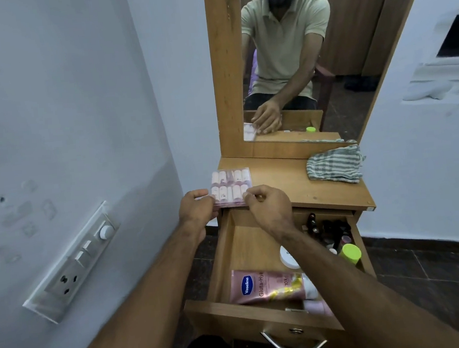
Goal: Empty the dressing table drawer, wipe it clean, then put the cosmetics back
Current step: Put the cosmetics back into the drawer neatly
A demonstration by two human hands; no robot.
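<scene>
A clear pack of small pink and white tubes (231, 186) rests at the left front corner of the wooden table top (285, 185). My left hand (196, 209) grips its left edge and my right hand (269, 206) pinches its right edge. Below, the drawer (225, 261) is pulled open. Inside lie a pink Vaseline tube (264, 285), a white jar (287, 258), a lime-capped bottle (350, 253) and several dark small bottles (328, 227). My right forearm hides part of the drawer's contents.
A striped grey cloth (334, 166) lies crumpled at the back right of the table top. A mirror (295, 55) stands behind it. A switch panel with a socket (74, 261) is on the wall to the left. The drawer's metal handle (292, 344) points toward me.
</scene>
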